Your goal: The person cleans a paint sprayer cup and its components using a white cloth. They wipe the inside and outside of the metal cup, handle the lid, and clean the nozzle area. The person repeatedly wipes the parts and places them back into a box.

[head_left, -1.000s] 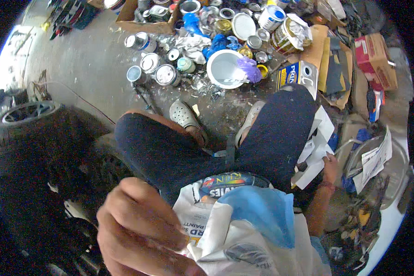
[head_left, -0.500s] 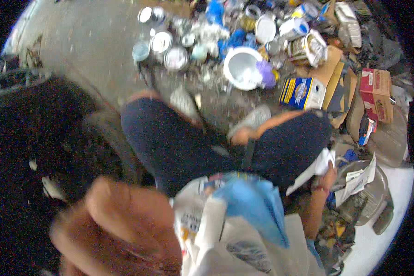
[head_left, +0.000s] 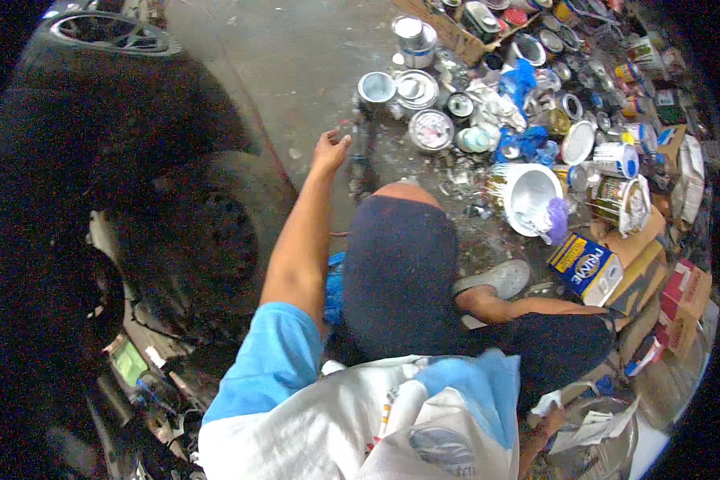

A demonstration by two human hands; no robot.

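My left arm reaches forward past my knee. At its end my left hand (head_left: pixel 331 152) is over the floor, thumb and fingers a little apart, and I see nothing held in it. Just right of it on the floor is a dark, narrow thing (head_left: pixel 361 152), too blurred to name; whether the hand touches it I cannot tell. Low on the right, my right hand (head_left: pixel 549 419) is partly hidden by my shirt and closed on a crumpled piece of white paper (head_left: pixel 546 402).
Paint cans (head_left: pixel 431 130), a white bucket (head_left: pixel 531 200) with a purple rag (head_left: pixel 558 218), and blue plastic (head_left: pixel 518 82) crowd the floor ahead. Cardboard boxes (head_left: pixel 586 269) lie to the right. A car wheel (head_left: pixel 216 228) stands on the left; a red hose (head_left: pixel 266 144) crosses the floor.
My left arm, close to my body and blurred before, now stretches forward over the floor. The view has swung left, and my right hand keeps the white paper.
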